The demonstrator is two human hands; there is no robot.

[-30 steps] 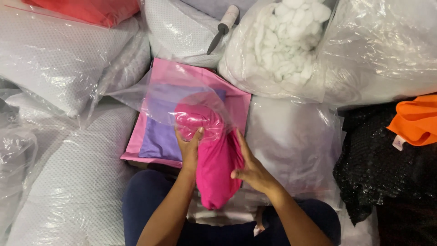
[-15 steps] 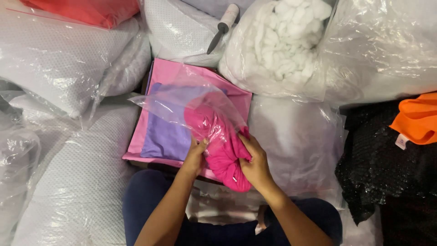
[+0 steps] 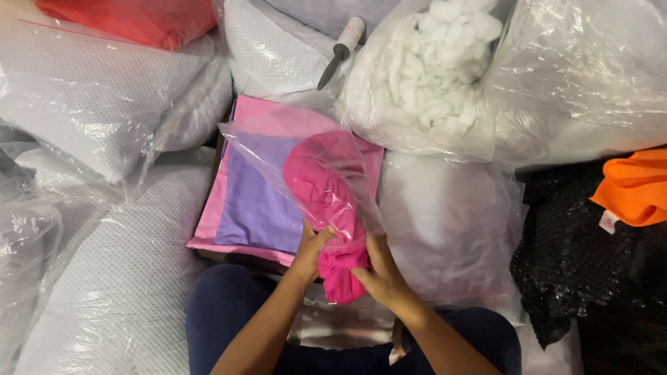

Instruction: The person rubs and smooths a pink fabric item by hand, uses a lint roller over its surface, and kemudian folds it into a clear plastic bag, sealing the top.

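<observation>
Both hands grip: left hand (image 3: 311,244) on clear bag (image 3: 278,149) mouth, right hand (image 3: 379,271) fingers closed on pink cloth (image 3: 326,187). Risk — thin film splits if cloth jams approx. at opening.

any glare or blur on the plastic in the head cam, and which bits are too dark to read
Head view: sharp overall; white glare streaks on the clear bag over the pink cloth both hands grip, left hand, right hand; black fabric at right is underexposed.

Both forearms reached forward and converged — the left hand (image 3: 310,248) and right hand (image 3: 379,274) sat close together, fingers (image 3: 325,232) curled in a grip, thumbs inward.
</observation>
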